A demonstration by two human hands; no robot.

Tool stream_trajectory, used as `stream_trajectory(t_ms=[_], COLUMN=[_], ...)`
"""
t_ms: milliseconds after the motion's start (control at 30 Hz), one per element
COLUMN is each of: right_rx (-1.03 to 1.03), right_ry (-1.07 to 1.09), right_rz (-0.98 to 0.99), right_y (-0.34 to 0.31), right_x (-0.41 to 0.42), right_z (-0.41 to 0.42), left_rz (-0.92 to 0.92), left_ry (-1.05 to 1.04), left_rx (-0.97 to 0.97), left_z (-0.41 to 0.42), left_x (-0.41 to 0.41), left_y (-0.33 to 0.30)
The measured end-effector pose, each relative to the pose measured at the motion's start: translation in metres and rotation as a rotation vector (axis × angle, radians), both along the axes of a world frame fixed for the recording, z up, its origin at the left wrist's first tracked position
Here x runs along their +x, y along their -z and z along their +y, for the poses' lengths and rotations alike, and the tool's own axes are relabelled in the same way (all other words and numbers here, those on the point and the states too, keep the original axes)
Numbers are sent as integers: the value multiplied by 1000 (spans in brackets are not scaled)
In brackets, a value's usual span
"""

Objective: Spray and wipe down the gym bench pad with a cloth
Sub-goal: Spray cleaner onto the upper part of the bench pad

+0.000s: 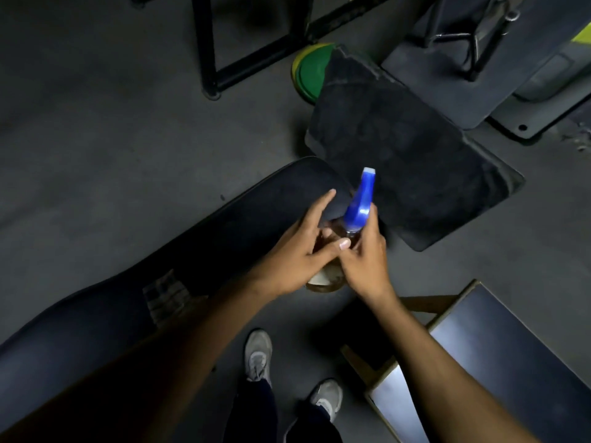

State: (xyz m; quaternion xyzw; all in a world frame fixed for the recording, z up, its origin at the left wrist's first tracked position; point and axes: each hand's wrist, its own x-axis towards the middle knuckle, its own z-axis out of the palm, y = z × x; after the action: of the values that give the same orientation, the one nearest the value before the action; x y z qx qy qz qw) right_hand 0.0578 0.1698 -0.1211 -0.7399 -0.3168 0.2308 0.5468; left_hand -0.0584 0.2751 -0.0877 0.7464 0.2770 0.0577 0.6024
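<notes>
A clear spray bottle [359,199] with a blue trigger head is held over the near end of the dark bench pad [134,302]. My right hand [367,254] is wrapped around its neck. My left hand [297,254] rests against the bottle's body, thumb touching it and fingers spread; the bottle's base shows below the hands. A checked cloth [164,295] lies on the long bench pad under my left forearm. A second, square black pad [409,155] sits just beyond the bottle's nozzle.
Dark gym floor all around. A black metal frame [211,43] stands at the back, a green and yellow weight plate [308,71] behind the square pad, grey machine plates [479,75] at upper right, a blue padded stool [511,362] at lower right. My shoes [259,353] are below.
</notes>
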Motion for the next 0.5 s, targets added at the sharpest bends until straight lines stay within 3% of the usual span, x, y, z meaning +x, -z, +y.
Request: stream_trajectory(t_ms=[200, 367, 500], right_rx=[65, -54, -187], right_ry=[470, 375, 367], right_rz=[313, 201, 211], right_y=[32, 60, 81], right_x=[26, 26, 13], right_z=[12, 22, 44], left_rz=[129, 388, 447], left_ry=[-35, 55, 164], left_rx=[64, 204, 349], left_z=[29, 82, 114], left_x=[-21, -25, -6], left_y=[51, 107, 132])
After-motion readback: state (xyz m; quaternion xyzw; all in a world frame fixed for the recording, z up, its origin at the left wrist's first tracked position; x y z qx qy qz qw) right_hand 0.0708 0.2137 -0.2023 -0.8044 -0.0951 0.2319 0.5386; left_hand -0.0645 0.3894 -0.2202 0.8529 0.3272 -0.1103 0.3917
